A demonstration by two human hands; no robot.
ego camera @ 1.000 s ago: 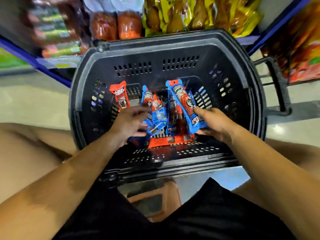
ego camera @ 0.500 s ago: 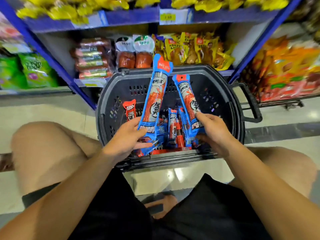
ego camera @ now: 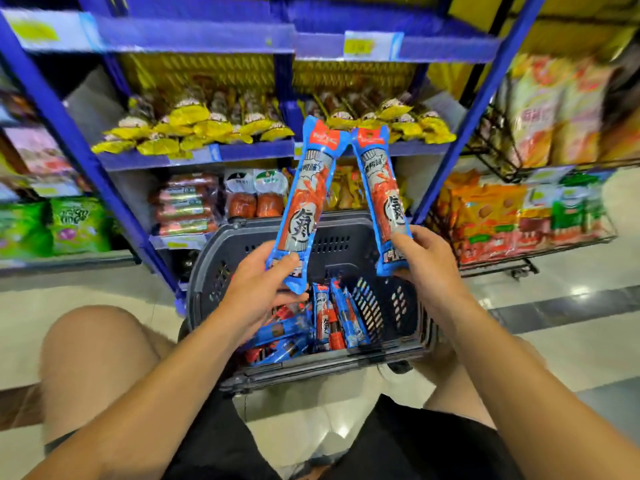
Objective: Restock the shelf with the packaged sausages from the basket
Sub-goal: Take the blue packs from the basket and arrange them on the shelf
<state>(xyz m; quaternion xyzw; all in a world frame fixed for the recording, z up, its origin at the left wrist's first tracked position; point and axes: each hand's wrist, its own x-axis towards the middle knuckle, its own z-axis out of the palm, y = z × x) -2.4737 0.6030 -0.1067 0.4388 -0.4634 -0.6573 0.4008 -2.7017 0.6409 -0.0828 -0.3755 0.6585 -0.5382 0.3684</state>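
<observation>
Two packaged sausages up out of the basket [ego camera: 207, 282], one per hand, each pinched near its lower end. Left hand [ego camera: 258, 289]: fingers curled round the bottom of the left sausage pack [ego camera: 304, 202], thumb on its face. Right hand [ego camera: 427, 265]: fingers clamped on the right sausage pack [ego camera: 384, 199] the same way. Both packs upright, tops leaning toward each other and almost touching, in front of the blue shelf [ego camera: 242, 152] on the far side. More sausage packs [ego camera: 332, 320] left in the basket, on the floor just short of the shelf, between the knees. Step in hand, by the look of it: carrying a pair from basket to shelf. Next move likely calls for a reach farther and a free slot among the goods; which tier takes these, impossible to tell. Restock far from finished, judging by the stock left.
</observation>
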